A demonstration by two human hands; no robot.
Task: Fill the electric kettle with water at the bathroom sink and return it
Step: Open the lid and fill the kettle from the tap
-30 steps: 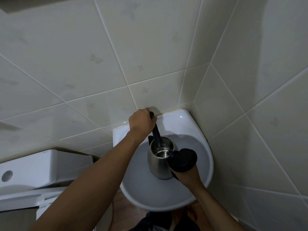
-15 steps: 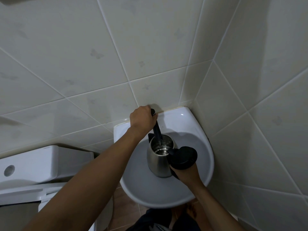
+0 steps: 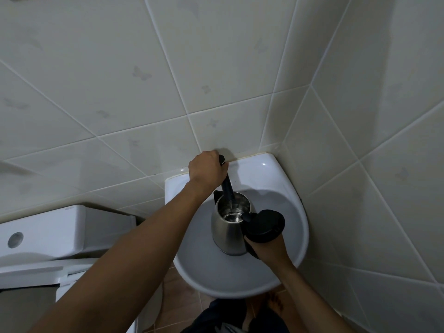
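Not much has changed from half a second ago: both hands are in the same spots and the kettle hasn't moved in the sink. The only real difference is that a thin stream of water now shows running from the black tap into the open top, and water glints at the bottom.

The kettle is a steel one, standing upright inside the white basin, long axis roughly vertical with the wide base down. Its spout points up-left toward the wall, and its black lid is flipped open on the opposite side, toward the lower right.

The left hand is closed around the top of the tap, right at the back rim of the sink by the tiled wall. The right hand is wrapped around the kettle's handle just under the open lid; the handle itself is mostly hidden by the lid and fingers.

A white toilet tank sits to the left of the sink. I can't read any brand or label anywhere; the tiles just have faint butterfly marks.
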